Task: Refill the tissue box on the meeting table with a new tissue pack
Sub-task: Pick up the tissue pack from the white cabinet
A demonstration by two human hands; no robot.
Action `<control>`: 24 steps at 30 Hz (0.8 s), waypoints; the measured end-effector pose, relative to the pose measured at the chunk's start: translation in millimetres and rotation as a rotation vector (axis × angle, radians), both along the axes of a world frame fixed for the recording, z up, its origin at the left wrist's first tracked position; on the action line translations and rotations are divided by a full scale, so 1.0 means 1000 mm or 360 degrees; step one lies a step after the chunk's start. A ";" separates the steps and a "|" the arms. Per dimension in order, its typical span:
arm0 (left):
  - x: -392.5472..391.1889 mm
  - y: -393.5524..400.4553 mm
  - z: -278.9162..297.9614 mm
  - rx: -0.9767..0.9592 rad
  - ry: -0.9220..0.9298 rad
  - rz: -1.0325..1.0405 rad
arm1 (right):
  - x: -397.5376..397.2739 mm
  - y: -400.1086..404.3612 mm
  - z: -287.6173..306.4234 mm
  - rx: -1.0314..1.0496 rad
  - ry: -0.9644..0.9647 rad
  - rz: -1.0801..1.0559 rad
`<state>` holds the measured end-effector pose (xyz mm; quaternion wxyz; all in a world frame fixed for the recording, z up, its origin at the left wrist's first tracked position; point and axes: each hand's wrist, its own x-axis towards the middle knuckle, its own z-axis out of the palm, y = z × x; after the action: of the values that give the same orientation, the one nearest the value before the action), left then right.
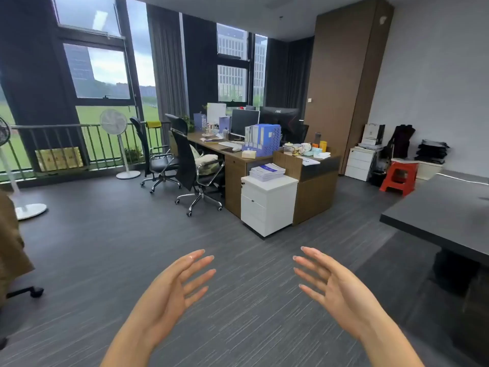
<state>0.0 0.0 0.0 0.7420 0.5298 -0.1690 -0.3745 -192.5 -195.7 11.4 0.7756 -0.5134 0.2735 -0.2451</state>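
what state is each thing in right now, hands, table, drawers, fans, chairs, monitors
left hand: open, palm inward, empty
right hand: open, palm inward, empty
dark table: near part bare, no tissue box in view on it
white drawer cabinet: drawers shut, paper stack on top
white standing fan: upright; spinning or not, cannot tell
office chairs: unoccupied, at the desk
monitors: screens dark
red stool: upright on floor

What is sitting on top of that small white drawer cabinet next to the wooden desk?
A stack of printed booklets with blue-and-white covers lies on the white drawer cabinet. The drawers are shut, so their contents cannot be seen, nor whatever lies lower in the stack.
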 end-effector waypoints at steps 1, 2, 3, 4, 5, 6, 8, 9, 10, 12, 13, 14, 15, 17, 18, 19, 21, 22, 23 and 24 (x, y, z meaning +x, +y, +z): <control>0.014 -0.010 -0.006 -0.0005 -0.0009 0.0014 | 0.014 -0.010 -0.007 -0.0007 0.0024 -0.0008; 0.028 -0.020 -0.012 0.0003 0.0015 0.0011 | 0.029 -0.020 -0.013 0.0026 0.0041 -0.0012; 0.044 -0.031 -0.017 0.0019 0.0027 0.0004 | 0.045 -0.032 -0.019 0.0036 0.0058 -0.0009; 0.062 -0.044 -0.021 0.0046 0.0041 0.0026 | 0.062 -0.046 -0.024 0.0048 0.0080 -0.0020; 0.083 -0.058 -0.025 0.0046 0.0061 0.0021 | 0.083 -0.061 -0.028 0.0065 0.0079 -0.0022; 0.099 -0.070 -0.027 0.0048 0.0074 0.0034 | 0.099 -0.072 -0.028 0.0077 0.0080 -0.0048; 0.149 -0.103 -0.029 0.0049 0.0064 0.0029 | 0.147 -0.108 -0.029 0.0089 0.0076 -0.0090; 0.172 -0.120 -0.026 0.0054 0.0061 0.0020 | 0.170 -0.125 -0.027 0.0092 0.0071 -0.0102; 0.195 -0.137 -0.024 0.0057 0.0058 0.0017 | 0.191 -0.141 -0.024 0.0099 0.0060 -0.0116; 0.239 -0.170 -0.018 0.0055 0.0032 -0.0002 | 0.234 -0.175 -0.018 0.0097 0.0059 -0.0122; 0.259 -0.185 -0.014 0.0058 0.0025 -0.0005 | 0.253 -0.191 -0.016 0.0091 0.0065 -0.0127; 0.279 -0.201 -0.012 0.0057 0.0024 -0.0005 | 0.271 -0.208 -0.014 0.0089 0.0069 -0.0131; 0.297 -0.216 -0.010 0.0060 0.0025 -0.0006 | 0.287 -0.224 -0.013 0.0089 0.0073 -0.0134; 0.333 -0.249 -0.012 0.0071 0.0037 -0.0014 | 0.319 -0.258 -0.014 0.0108 0.0074 -0.0147; 0.349 -0.266 -0.014 0.0076 0.0046 -0.0018 | 0.335 -0.274 -0.015 0.0114 0.0081 -0.0155; 0.366 -0.285 -0.017 0.0079 0.0062 -0.0020 | 0.352 -0.292 -0.018 0.0124 0.0080 -0.0165; 0.401 -0.325 -0.023 0.0081 0.0086 -0.0022 | 0.388 -0.329 -0.024 0.0151 0.0069 -0.0192; 0.420 -0.346 -0.026 0.0086 0.0090 -0.0021 | 0.407 -0.350 -0.028 0.0167 0.0066 -0.0211; 0.439 -0.369 -0.030 0.0085 0.0090 -0.0022 | 0.427 -0.371 -0.033 0.0176 0.0057 -0.0215; 0.459 -0.395 -0.034 0.0079 0.0094 -0.0017 | 0.448 -0.394 -0.037 0.0182 0.0048 -0.0213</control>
<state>459.4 -394.6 -34.0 0.7312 0.5358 -0.1404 -0.3981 255.3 -590.1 -26.0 0.7813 -0.4524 0.3324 -0.2727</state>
